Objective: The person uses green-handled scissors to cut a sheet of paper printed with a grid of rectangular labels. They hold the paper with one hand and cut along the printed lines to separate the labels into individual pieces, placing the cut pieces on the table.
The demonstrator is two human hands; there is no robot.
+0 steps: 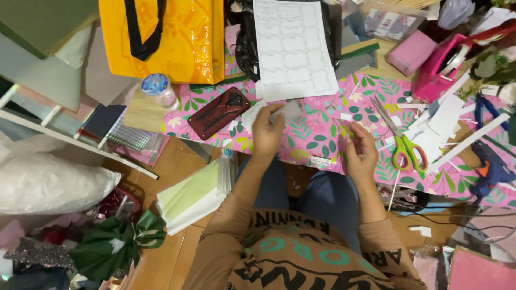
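Observation:
My left hand (267,133) pinches a small white paper piece (290,111) over the pink leaf-patterned wrapping paper (322,121) that covers the low table. My right hand (360,150) rests on that paper near its front edge, fingers curled; I cannot tell whether it holds anything. Green-handled scissors (404,146) lie just right of my right hand. A white printed sheet (293,48) with a grid of boxes lies beyond my left hand. A dark red patterned phone (218,113) lies left of it.
A yellow bag (172,37) and a plastic bottle (157,88) stand at the back left. A pink tape dispenser (441,67), white paper strips (446,121) and a blue glue gun (490,167) lie at right. Pale green paper sheets (191,196) and a green bow (115,241) are on the floor.

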